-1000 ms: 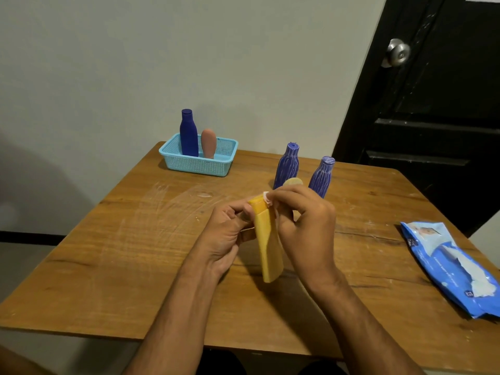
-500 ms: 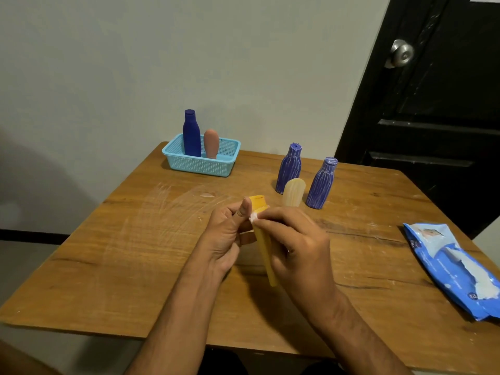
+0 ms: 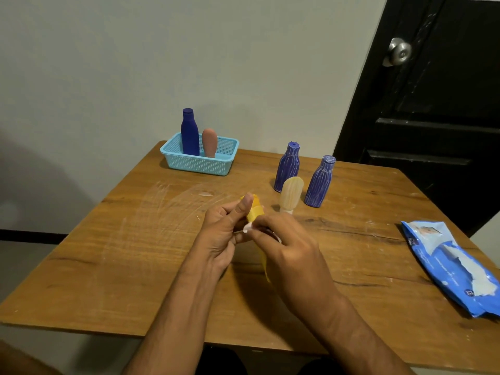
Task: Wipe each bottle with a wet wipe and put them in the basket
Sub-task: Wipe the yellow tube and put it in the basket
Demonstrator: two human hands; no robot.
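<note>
1. left hand point(image 3: 220, 234) grips the yellow bottle point(image 3: 253, 212) over the worktop point(image 3: 108, 253), thumb up by the cap;
2. right hand point(image 3: 290, 247) pinches a white wet wipe point(image 3: 247, 228) against it, fingers curled;
3. basket point(image 3: 200, 163) at the back already has a blue bottle point(image 3: 190, 133) and a pink bottle point(image 3: 209, 143)

table point(image 3: 135, 253): scuffed matt wood
basket point(image 3: 200, 165): perforated plastic
wipes pack point(image 3: 454, 269): glossy plastic film
door knob point(image 3: 400, 51): shiny metal
</note>
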